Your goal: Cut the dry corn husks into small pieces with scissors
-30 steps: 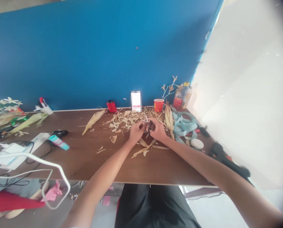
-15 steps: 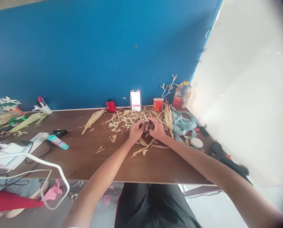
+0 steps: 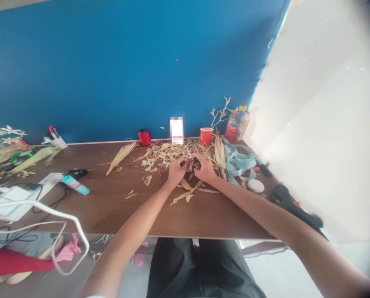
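My right hand [image 3: 205, 169] is closed around the dark handles of scissors [image 3: 194, 166], just above the brown table. Close against it, my left hand [image 3: 176, 170] pinches a small piece of corn husk, mostly hidden by the fingers. A thin pale strip [image 3: 189, 152] sticks up between the two hands; whether it is husk or a blade I cannot tell. Behind the hands spreads a heap of cut corn husk scraps [image 3: 166, 154]. Longer husk strips [image 3: 185, 194] lie on the table below my wrists.
A dry husk bundle [image 3: 220, 155], light-blue ribbon [image 3: 239, 163] and a red cup [image 3: 206, 136] stand or lie right of the heap. A black glue gun [image 3: 292, 207] is near the right edge. Leftward are another husk [image 3: 122, 157], a red spool [image 3: 144, 138] and a power strip [image 3: 45, 188].
Both hands stay together in nearly the same place, with the scissors still in the right one. The view has shifted very slightly.
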`<act>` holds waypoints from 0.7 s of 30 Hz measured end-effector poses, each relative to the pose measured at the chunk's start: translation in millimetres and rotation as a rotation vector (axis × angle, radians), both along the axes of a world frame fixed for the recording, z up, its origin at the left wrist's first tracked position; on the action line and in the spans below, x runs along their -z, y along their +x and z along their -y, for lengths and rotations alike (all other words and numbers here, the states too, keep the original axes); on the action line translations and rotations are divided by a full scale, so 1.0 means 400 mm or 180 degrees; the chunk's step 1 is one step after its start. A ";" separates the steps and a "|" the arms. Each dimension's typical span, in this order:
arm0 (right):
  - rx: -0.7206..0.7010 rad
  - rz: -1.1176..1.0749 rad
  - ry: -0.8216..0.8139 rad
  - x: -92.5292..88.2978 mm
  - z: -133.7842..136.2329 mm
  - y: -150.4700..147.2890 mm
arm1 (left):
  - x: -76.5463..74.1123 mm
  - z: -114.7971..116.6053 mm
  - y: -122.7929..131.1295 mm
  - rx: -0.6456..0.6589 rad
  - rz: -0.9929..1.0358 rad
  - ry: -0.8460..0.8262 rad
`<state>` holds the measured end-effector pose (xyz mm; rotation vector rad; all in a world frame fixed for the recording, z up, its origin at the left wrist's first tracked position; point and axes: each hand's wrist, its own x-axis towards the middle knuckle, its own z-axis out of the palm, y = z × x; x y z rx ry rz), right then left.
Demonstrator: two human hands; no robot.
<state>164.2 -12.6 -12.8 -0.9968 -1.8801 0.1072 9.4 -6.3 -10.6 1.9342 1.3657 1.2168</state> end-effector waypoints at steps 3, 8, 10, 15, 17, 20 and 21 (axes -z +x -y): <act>0.0044 0.0028 0.0032 -0.001 0.001 -0.001 | 0.000 0.003 0.001 -0.0001 0.0062 0.0006; 0.0060 0.0057 0.0029 -0.003 0.001 -0.001 | -0.003 0.007 0.002 0.0064 0.0153 0.0038; 0.0018 0.0071 0.0013 -0.003 0.001 0.000 | -0.001 0.005 0.002 0.0039 0.0175 0.0029; 0.0013 0.0097 -0.0010 -0.003 0.001 0.001 | 0.006 -0.003 0.003 0.0000 0.0134 -0.0013; 0.0007 0.0109 0.0008 -0.002 0.000 0.000 | 0.006 -0.001 0.003 0.0020 0.0126 0.0001; -0.0032 0.0155 0.0022 0.000 -0.001 -0.001 | 0.002 0.005 0.003 0.0044 0.0164 0.0044; -0.0049 0.0173 0.0020 0.001 -0.001 -0.001 | 0.001 0.007 0.003 0.0038 0.0176 0.0042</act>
